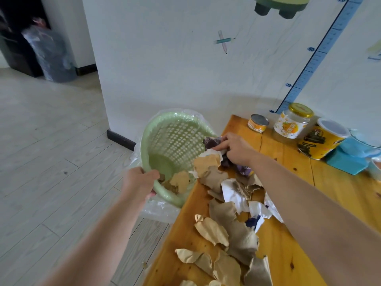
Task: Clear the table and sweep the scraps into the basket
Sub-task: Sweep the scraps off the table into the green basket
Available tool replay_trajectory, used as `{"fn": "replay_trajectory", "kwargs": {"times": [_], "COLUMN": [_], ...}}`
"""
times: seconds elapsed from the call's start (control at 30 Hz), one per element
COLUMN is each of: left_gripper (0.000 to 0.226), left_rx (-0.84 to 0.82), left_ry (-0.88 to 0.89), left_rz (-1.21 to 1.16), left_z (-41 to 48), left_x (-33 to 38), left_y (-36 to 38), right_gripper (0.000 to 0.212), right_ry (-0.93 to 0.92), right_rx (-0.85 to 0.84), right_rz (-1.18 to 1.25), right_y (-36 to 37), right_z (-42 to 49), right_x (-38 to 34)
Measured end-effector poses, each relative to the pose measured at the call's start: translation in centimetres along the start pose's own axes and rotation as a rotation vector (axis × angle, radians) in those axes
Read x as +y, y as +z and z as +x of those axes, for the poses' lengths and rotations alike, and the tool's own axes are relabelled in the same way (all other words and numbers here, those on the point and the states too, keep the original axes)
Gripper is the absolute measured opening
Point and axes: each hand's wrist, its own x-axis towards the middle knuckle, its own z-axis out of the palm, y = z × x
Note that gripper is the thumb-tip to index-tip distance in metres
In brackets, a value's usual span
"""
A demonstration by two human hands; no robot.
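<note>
At the surface [288,234] edge the basket [175,141] is tipped, left hand [140,182] clamped on its rim, right hand [237,149] loosely curled pushing scraps [226,230] in. If that plastic liner slips, scraps probably hit the floor.

Single head cam, wide-angle, looking forward and down, close over table [288,254] left edge; floor [51,162] left, wall [165,58] ahead. No second view.

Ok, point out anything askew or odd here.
The green basket is tipped on its side at the table edge, held by the left hand. Its loose plastic liner hangs outside, and torn paper scraps litter the wood.
</note>
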Motion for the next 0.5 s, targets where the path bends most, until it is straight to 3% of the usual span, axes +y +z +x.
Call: {"fn": "replay_trajectory", "kwargs": {"times": [0.13, 0.27, 0.5], "left_gripper": [0.003, 0.008, 0.011], "left_rx": [-0.023, -0.023, 0.022], "left_ry": [-0.039, -0.046, -0.004], "left_rz": [-0.023, -0.076, -0.059], "left_z": [0.0, 0.1, -0.1], "left_x": [-0.1, -0.5, -0.6], "left_y": [0.1, -0.3, -0.8], "right_gripper": [0.047, 0.051, 0.054], "right_ry": [-0.070, -0.103, 0.207], "right_rx": [0.027, 0.294, 0.425], "right_rz": [-0.072, -0.160, -0.141], "right_y": [0.3, -1.6, -5.3], "right_z": [0.8, -0.1, -7.0], "right_x": [-0.5, 0.7, 8.0]}}
